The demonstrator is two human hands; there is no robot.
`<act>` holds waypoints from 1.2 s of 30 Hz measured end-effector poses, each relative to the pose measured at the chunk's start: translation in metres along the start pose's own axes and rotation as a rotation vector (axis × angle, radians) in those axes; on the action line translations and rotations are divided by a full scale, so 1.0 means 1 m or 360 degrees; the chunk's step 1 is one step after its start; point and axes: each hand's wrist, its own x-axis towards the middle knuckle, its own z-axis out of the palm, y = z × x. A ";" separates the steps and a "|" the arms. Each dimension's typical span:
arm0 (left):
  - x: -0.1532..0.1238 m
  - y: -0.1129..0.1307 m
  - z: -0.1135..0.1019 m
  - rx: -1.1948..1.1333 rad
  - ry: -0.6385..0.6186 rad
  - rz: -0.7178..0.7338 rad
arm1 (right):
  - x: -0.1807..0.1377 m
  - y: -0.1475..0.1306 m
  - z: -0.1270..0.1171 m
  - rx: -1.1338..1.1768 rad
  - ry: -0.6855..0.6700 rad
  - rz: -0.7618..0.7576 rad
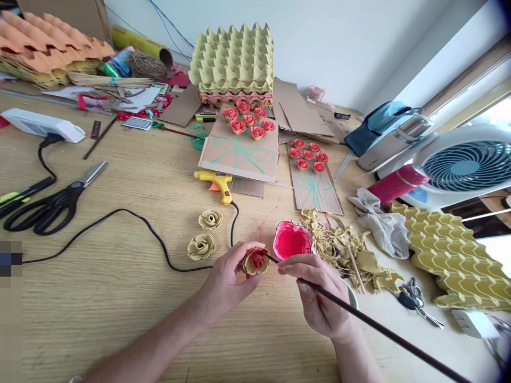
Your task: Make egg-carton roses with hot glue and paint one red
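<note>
Between its thumb and fingers my left hand [230,276] holds a cardboard rose [256,261], red in the centre and still tan on the outer petals. My right hand [324,290] grips a long dark paintbrush [371,321], whose tip touches the rose's middle. Just behind the right hand stands a wavy-rimmed cup [293,240] of red paint. Two unpainted tan roses, one [201,247] nearer and one [210,219] farther, lie left of the held one.
A yellow glue gun [217,183] lies behind, its black cord [120,210] running left towards scissors [59,205]. Cardboard pieces [239,154] carry red roses. Egg-carton scraps [339,247], keys [417,300] and a cloth [381,223] lie right; stacked egg trays [233,58] stand at the back.
</note>
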 end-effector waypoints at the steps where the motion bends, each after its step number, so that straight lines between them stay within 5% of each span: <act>1: 0.000 0.000 0.000 0.0015 -0.0003 0.0001 | -0.001 0.000 0.000 -0.0023 -0.0009 -0.0029; 16: -0.001 -0.002 0.000 0.0020 -0.0023 -0.0015 | -0.004 -0.002 -0.001 -0.0047 -0.0018 -0.0060; 22: 0.001 -0.001 0.000 0.0071 0.0062 -0.0056 | -0.010 -0.002 -0.007 -0.0048 0.0168 -0.0043; 28: 0.000 0.001 0.001 -0.0082 0.0032 -0.0111 | -0.007 -0.002 -0.002 -0.0043 0.0006 -0.0020; 36: 0.002 -0.001 0.004 -0.0291 0.0033 -0.0200 | -0.009 -0.003 0.000 -0.0022 0.0143 -0.0046</act>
